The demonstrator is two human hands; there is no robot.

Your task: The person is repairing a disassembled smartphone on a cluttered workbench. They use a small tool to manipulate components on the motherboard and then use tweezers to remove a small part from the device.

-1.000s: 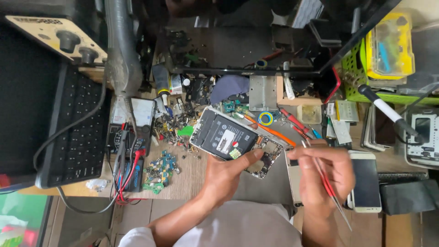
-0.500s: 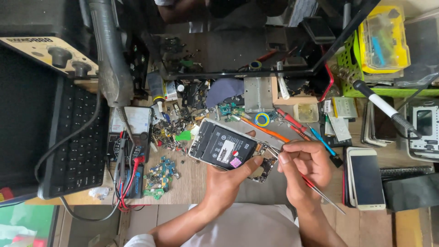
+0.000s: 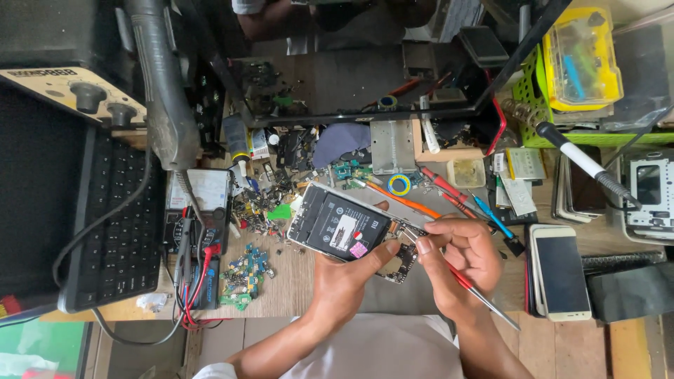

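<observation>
At the middle of the cluttered wooden bench (image 3: 295, 284), your left hand (image 3: 344, 277) cradles an opened phone (image 3: 347, 228) from below, fingers closed round its lower edge, thumb pressed against its side. The phone lies tilted, back cover off, with the black battery (image 3: 335, 224) facing up and bare circuit board at its right end.

Your right hand (image 3: 456, 260) is pinched shut on a red-handled screwdriver (image 3: 477, 291); its tip meets the phone's exposed board just beside your fingertips (image 3: 423, 245), and the shaft trails off toward your right wrist.

Items about the hands:
- Left of the phone: a heap of small loose parts and green flex boards (image 3: 242, 277), a multimeter (image 3: 200, 203) with red and black leads, and a black keyboard (image 3: 112, 231).
- Behind the phone: a roll of blue-and-yellow tape (image 3: 399, 184), an orange pry tool (image 3: 407, 201), and a metal plate (image 3: 393, 146).
- Right of your right hand: a white phone (image 3: 562, 270) lying face up atop a stack, a soldering iron (image 3: 583, 165) on its lead, and a yellow parts box (image 3: 583, 56) in a green basket, well apart from the work.
</observation>
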